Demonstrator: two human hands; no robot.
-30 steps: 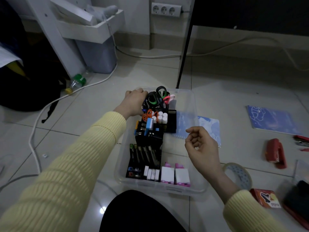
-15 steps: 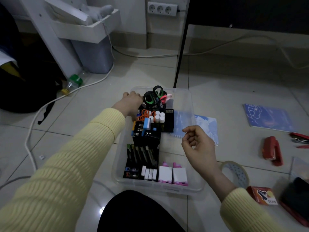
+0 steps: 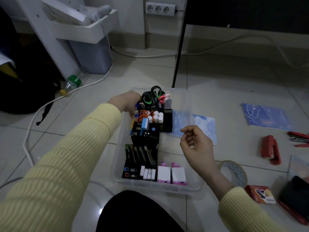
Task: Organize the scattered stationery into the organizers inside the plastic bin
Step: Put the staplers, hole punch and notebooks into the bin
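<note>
Floor: clear bin (image 3: 188, 104) w/ black organizers (image 3: 167, 122), scissors (image 3: 149, 99).

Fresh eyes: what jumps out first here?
A clear plastic bin sits mid-floor, its black organizers packed with stationery, green-handled scissors sticking up at the far end. The left hand reaches in beside those scissors; the right hand hovers over the bin's right edge. A red stapler and tape roll lie on tiles to the right.

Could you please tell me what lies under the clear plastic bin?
A blue patterned notebook sticks out under the clear plastic bin on its right; anything beneath the black organizers is covered.
</note>
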